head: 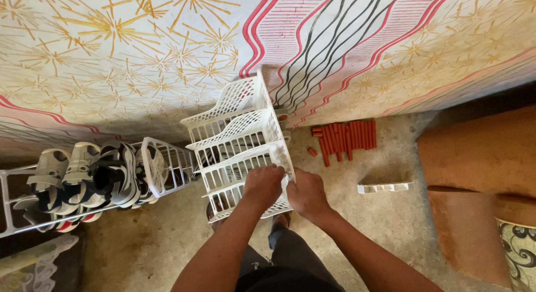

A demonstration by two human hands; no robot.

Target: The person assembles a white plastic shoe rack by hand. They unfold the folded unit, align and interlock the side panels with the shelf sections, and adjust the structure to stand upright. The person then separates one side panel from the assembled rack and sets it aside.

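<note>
Both hands, left hand (262,186) and right hand (306,194), grip the white plastic rack's (240,138) near right edge.

A rough concrete floor (385,225) carried a white plastic rack (240,141), a heap of red-orange rods (345,138), a small white plastic piece (384,187) and a shoe-filled white rack (84,183).

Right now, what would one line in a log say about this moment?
left hand: gripping white plastic rack | right hand: on rack's front edge | red rods: floor, right of rack | shoes: left shelf
</note>
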